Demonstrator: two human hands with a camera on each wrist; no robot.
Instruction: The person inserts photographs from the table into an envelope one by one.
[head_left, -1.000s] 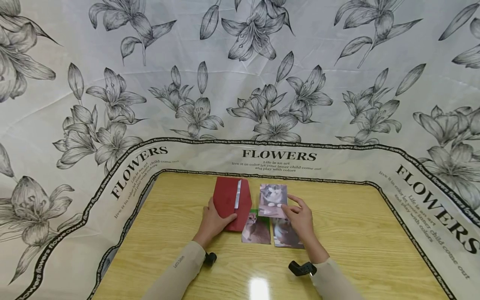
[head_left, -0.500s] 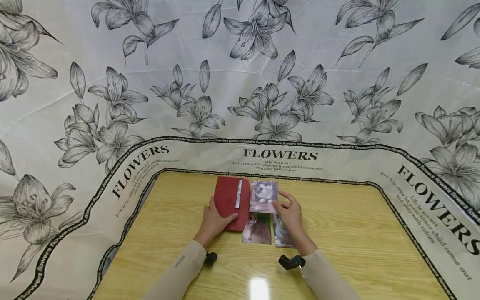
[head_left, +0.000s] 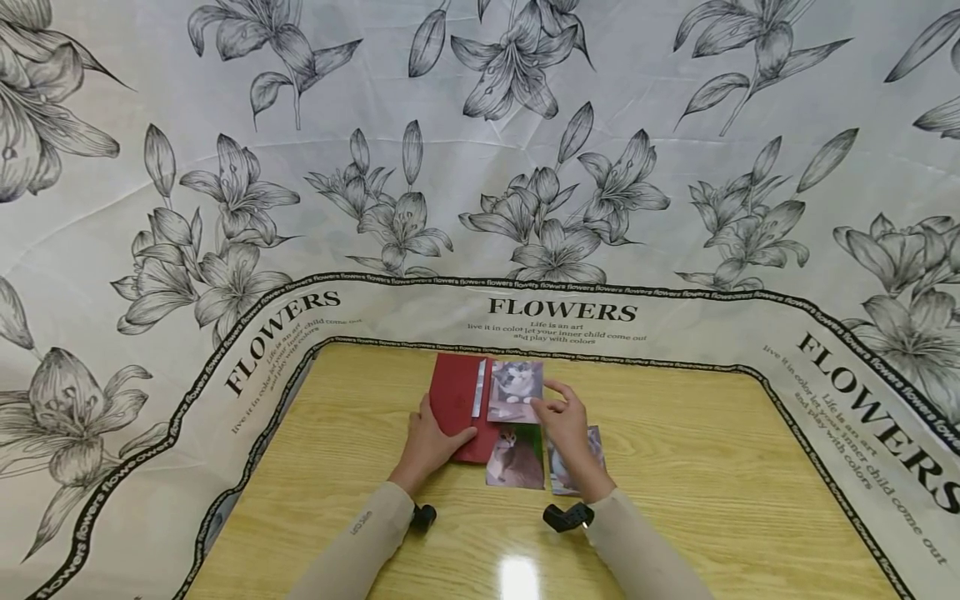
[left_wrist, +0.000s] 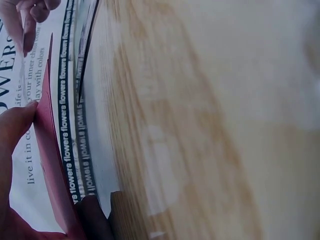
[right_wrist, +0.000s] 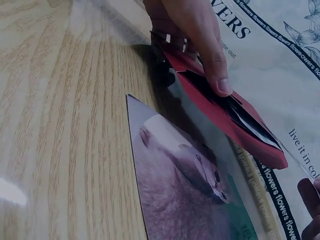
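Note:
My left hand (head_left: pixel 432 440) grips a red envelope (head_left: pixel 453 382) by its lower part, thumb across the front. The right wrist view shows the envelope's mouth gaping, with the left thumb (right_wrist: pixel 215 70) at the opening and a card edge inside. In the head view a pale strip (head_left: pixel 477 390) shows at that slot. My right hand (head_left: pixel 564 429) pinches a cat photo (head_left: pixel 516 390) by its right edge. That photo's left edge overlaps the envelope's right side, beside the slot. Below it lies a photo of a reddish cat (head_left: pixel 515 458) with a green background.
Another cat photo (head_left: pixel 597 446) lies on the wooden table (head_left: pixel 697 467), partly behind my right wrist. A cloth with flower prints (head_left: pixel 562 321) rises along the table's back and sides. Each wrist wears a black camera mount.
My right hand has moved left with the cat photo, from apart from the envelope to overlapping its right side. The left hand keeps its grip on the envelope, nearly still.

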